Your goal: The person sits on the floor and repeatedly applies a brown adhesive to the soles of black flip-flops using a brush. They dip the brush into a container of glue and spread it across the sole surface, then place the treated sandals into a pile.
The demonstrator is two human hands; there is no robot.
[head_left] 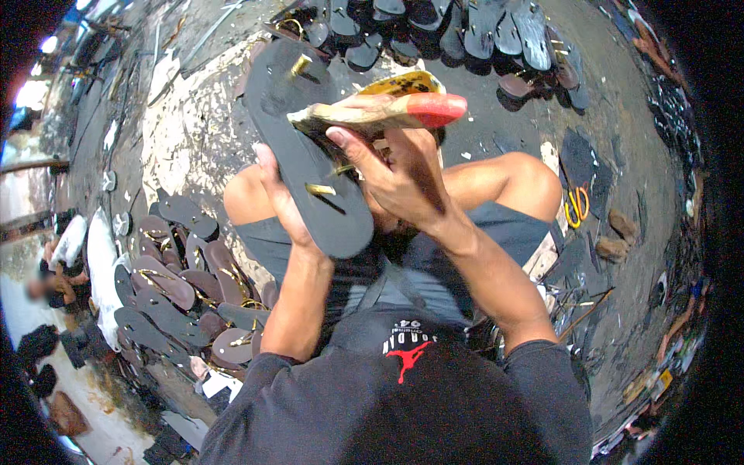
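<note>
My left hand [280, 194] grips a dark grey sandal sole [298, 163] along its left edge, holding it up in front of me. Gold strap ends [320, 189] poke out through slits in its face. In my right hand [407, 178] is a brush [364, 116] with a red-ended handle, its wood coated in dried, pale residue. The brush tip is at the sole's right side, near the middle; whether it touches cannot be made out. Partly hidden behind the brush is a yellowish container [407, 80] with dark spots.
Several dark soles [473, 31] stand in rows at the far side. A pile of brown and black sandals [182, 283] lies left of my knee. On the right are scissors with yellow handles [576, 205] and brownish lumps [612, 248]. A white bag [101, 263] lies farther left.
</note>
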